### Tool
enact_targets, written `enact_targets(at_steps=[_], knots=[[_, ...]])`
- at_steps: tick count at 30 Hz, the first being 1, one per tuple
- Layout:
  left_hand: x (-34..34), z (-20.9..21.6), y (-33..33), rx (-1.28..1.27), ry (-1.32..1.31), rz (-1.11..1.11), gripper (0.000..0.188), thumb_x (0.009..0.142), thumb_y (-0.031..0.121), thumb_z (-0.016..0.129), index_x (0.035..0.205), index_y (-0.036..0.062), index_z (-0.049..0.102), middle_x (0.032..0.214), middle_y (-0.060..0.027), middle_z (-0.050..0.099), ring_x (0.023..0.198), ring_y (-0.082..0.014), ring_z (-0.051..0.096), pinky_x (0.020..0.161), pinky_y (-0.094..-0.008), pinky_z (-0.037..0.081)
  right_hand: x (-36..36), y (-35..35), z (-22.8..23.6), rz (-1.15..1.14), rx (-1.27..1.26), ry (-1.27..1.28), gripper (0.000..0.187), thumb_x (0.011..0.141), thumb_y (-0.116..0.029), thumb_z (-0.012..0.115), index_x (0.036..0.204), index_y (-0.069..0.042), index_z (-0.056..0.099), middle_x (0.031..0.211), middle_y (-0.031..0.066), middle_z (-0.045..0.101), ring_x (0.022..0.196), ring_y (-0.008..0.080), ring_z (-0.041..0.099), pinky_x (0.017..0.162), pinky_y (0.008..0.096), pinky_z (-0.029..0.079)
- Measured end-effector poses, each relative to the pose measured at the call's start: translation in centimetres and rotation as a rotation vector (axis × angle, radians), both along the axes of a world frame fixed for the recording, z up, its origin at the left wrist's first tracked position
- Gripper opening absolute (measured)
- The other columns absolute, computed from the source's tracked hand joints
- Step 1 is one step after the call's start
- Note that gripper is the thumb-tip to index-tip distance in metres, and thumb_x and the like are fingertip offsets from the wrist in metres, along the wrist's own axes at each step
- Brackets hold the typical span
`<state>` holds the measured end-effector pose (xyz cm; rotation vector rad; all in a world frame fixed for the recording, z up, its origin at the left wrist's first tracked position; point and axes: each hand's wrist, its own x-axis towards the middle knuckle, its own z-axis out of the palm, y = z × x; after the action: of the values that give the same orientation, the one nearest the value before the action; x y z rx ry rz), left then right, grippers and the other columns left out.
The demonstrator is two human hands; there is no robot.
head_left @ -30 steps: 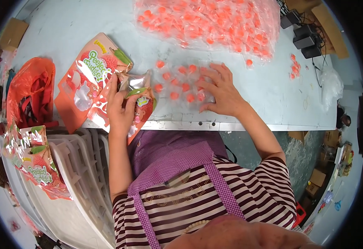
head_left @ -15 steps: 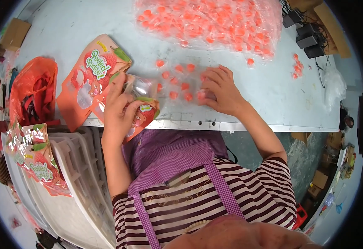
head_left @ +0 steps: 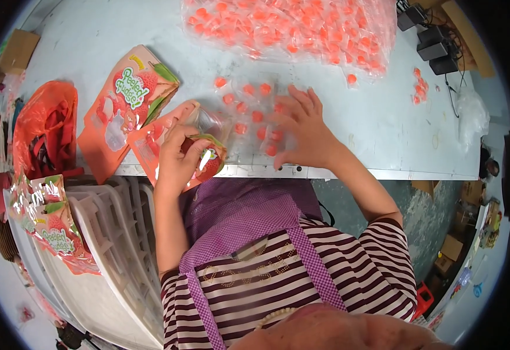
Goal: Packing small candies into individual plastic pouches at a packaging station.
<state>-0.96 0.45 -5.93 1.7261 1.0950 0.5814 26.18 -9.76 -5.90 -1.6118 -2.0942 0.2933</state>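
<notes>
At the table's front edge my left hand (head_left: 179,160) is closed on a red printed candy pouch (head_left: 213,158). The pouch's mouth gapes toward the loose candies, its clear lining showing. My right hand (head_left: 308,131) has its fingers spread over the right side of a loose group of clear-wrapped red candies (head_left: 241,107). Some candies lie partly beneath its fingertips, and motion smears them. Flat pouches (head_left: 108,114) of the same print lie overlapped to the left of my left hand. Beyond both hands spreads a large heap of wrapped candies (head_left: 290,26) in clear plastic.
Black power adapters (head_left: 434,46) with cables sit at the back right, near a small cluster of candies (head_left: 420,87) and crumpled clear plastic (head_left: 472,116). At left are a red plastic bag (head_left: 44,111) and stacked white trays (head_left: 100,224) with shiny pouches (head_left: 59,224) on top.
My left hand and the pouch have shifted slightly right and nearer to me. My right hand has gone from curled to spread, and a few candies have slid toward the front edge.
</notes>
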Motion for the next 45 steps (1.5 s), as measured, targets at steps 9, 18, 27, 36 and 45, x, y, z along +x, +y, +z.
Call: enact_targets(at_steps=[9, 18, 27, 36, 45], knots=[[0.1, 1.0, -0.5, -0.14, -0.13, 0.023, 0.02, 0.073, -0.001, 0.07, 0.086, 0.0006, 0.055, 0.087, -0.0101, 0.059, 0.077, -0.0168, 0.058, 0.091, -0.0303, 0.042, -1.3, -0.3, -1.3, -0.102, 0.138, -0.017, 0.043, 0.062, -0.026, 0.077, 0.099, -0.015, 0.057, 0.112, 0.0064, 0.049, 0.11, 0.0284, 0.043, 0.097, 0.0518, 0.025], [0.3, -0.4, -0.7, 0.278, -0.089, -0.017, 0.012, 0.076, 0.007, 0.065, 0.081, 0.0024, 0.055, 0.125, -0.0201, 0.053, 0.124, -0.0337, 0.043, 0.105, -0.0426, 0.027, -0.1, 0.4, -1.1, -0.028, 0.339, 0.116, 0.023, 0.062, -0.001, 0.071, 0.075, -0.006, 0.053, 0.075, 0.0058, 0.052, 0.07, 0.0245, 0.051, 0.055, 0.0302, 0.043], [1.1, 0.5, -0.7, 0.504, -0.052, -0.098, 0.011, 0.078, 0.011, 0.065, 0.083, 0.0051, 0.058, 0.132, -0.0163, 0.048, 0.13, -0.0353, 0.035, 0.107, -0.0451, 0.022, 0.3, 1.4, -0.3, -0.45, 0.052, 0.882, 0.021, 0.079, -0.003, 0.065, 0.073, -0.009, 0.045, 0.083, 0.0006, 0.054, 0.067, 0.006, 0.046, 0.056, 0.0237, 0.042], [1.6, 2.3, -1.1, 0.513, -0.039, -0.151, 0.014, 0.076, 0.012, 0.067, 0.086, 0.0064, 0.059, 0.132, -0.0212, 0.045, 0.129, -0.0391, 0.034, 0.107, -0.049, 0.022, -9.7, 6.2, 2.7, -0.166, 0.079, 1.538, 0.015, 0.086, -0.001, 0.055, 0.089, -0.007, 0.042, 0.113, 0.012, 0.051, 0.097, 0.0181, 0.058, 0.077, 0.0275, 0.048], [2.1, 2.7, -1.5, 0.299, -0.321, -0.057, 0.015, 0.076, 0.004, 0.065, 0.09, 0.0052, 0.059, 0.13, -0.0219, 0.047, 0.122, -0.0389, 0.044, 0.099, -0.0406, 0.037, -8.9, 6.4, 1.0, -0.031, 0.022, 0.993, 0.011, 0.089, -0.007, 0.052, 0.099, -0.003, 0.049, 0.103, 0.0071, 0.051, 0.093, 0.0128, 0.051, 0.084, 0.0273, 0.041]])
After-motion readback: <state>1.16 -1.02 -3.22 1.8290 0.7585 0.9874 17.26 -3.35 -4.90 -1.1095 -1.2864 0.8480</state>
